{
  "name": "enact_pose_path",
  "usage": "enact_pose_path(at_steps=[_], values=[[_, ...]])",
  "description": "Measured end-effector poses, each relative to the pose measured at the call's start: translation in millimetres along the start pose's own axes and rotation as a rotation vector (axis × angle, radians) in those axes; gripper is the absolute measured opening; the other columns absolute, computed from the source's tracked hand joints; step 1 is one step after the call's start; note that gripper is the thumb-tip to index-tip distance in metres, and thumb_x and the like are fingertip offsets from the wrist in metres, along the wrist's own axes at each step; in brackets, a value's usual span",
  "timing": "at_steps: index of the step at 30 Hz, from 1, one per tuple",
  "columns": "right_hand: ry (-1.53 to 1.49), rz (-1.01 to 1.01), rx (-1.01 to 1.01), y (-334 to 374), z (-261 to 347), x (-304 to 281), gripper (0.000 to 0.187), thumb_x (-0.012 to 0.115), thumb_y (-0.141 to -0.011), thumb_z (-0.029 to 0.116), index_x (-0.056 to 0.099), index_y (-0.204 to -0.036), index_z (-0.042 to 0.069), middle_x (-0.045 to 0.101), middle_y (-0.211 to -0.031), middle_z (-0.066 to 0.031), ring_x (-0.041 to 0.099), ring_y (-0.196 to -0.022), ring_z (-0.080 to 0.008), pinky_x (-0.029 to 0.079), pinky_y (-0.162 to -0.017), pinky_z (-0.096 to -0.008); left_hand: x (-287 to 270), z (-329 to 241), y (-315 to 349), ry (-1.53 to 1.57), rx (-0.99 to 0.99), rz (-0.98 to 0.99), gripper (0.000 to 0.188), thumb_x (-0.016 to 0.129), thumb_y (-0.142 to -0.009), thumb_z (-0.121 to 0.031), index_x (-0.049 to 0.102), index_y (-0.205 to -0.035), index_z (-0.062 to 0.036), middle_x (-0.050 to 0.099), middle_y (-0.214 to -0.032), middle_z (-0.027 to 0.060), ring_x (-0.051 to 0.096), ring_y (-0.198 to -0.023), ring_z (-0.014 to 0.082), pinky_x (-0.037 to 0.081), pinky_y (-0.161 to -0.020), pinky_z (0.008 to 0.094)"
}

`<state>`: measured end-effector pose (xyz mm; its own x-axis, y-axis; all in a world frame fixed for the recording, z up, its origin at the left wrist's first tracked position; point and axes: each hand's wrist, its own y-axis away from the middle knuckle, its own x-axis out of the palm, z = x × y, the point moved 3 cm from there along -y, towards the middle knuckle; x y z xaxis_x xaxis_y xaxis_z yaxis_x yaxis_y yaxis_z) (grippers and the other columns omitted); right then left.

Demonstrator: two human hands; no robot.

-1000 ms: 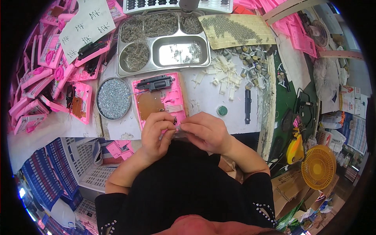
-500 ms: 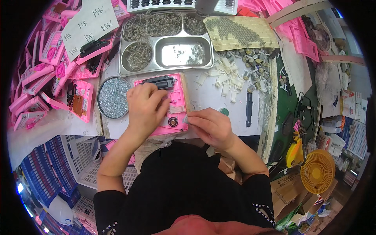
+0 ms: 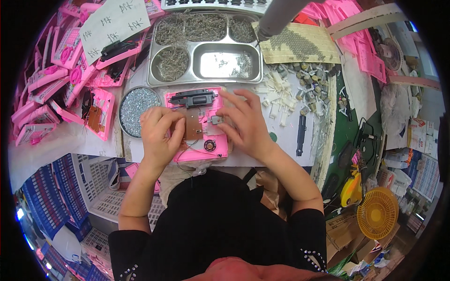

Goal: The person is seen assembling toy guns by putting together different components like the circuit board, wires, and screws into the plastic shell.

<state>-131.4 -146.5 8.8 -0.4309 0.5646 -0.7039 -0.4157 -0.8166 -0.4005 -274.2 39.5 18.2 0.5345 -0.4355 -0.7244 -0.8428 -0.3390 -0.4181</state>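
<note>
A pink plastic toy shell (image 3: 220, 149) lies in front of me. It holds a black casing (image 3: 197, 99), a brown circuit board (image 3: 193, 125), thin wires and a small round speaker (image 3: 209, 145). At the board's left edge, my left hand (image 3: 159, 133) has thumb and fingers curled together; whatever they pinch is hidden. From the right, my right hand (image 3: 248, 122) reaches over the shell. Its thumb and one finger are on either side of a small grey motor (image 3: 216, 120), while the upper fingers spread away from it.
Left of the shell stands a round dish of small screws (image 3: 138, 112). Behind is a metal compartment tray (image 3: 206, 82) of small metal parts. White plastic pieces (image 3: 281, 96) and loose motors (image 3: 311, 86) lie right. A grey hanging tool (image 3: 286, 16) extends over the tray; pink shells (image 3: 65, 84) pile left.
My right hand has moved up from the shell's lower right edge to the motor. My left hand has shifted down and left, uncovering the board. The hanging tool reaches further into view.
</note>
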Motion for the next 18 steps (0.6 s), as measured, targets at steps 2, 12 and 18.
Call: enact_pose_path(at_steps=[2, 12, 18], values=[[-0.056, 0.028, 0.073, 0, -12, 12, 0.028, 0.08, -0.082, 0.018, 0.069, -0.107, 0.011, 0.051, -0.147, -0.0148, 0.039, -0.13, -0.0451, 0.037, -0.109, -0.0527, -1, 2, 5, 0.004, -0.012, -0.008, 0.011, 0.077, -0.08, -0.008, 0.072, -0.089, -0.009, 0.063, -0.087, 0.0042, 0.061, -0.086, 0.024, 0.04, -0.081, 0.0382], [-0.008, 0.074, 0.133, -7, -12, 13, 0.026, 0.083, -0.079, 0.018, 0.073, -0.102, 0.012, 0.052, -0.149, -0.0131, 0.04, -0.132, -0.0427, 0.036, -0.11, -0.0512, -15, 35, -2, -0.092, -0.052, -0.051, 0.02, 0.077, -0.081, -0.01, 0.07, -0.1, -0.0081, 0.064, -0.099, 0.0075, 0.062, -0.096, 0.0272, 0.042, -0.087, 0.0407], [0.068, 0.125, 0.123, -14, -5, 10, 0.024, 0.082, -0.078, 0.015, 0.073, -0.1, 0.01, 0.053, -0.147, -0.0141, 0.041, -0.132, -0.0423, 0.037, -0.11, -0.0506, -10, 33, -4, -0.1, -0.06, 0.071, 0.025, 0.077, -0.081, -0.017, 0.068, -0.103, -0.0075, 0.065, -0.099, 0.0089, 0.063, -0.098, 0.0287, 0.043, -0.086, 0.0429]])
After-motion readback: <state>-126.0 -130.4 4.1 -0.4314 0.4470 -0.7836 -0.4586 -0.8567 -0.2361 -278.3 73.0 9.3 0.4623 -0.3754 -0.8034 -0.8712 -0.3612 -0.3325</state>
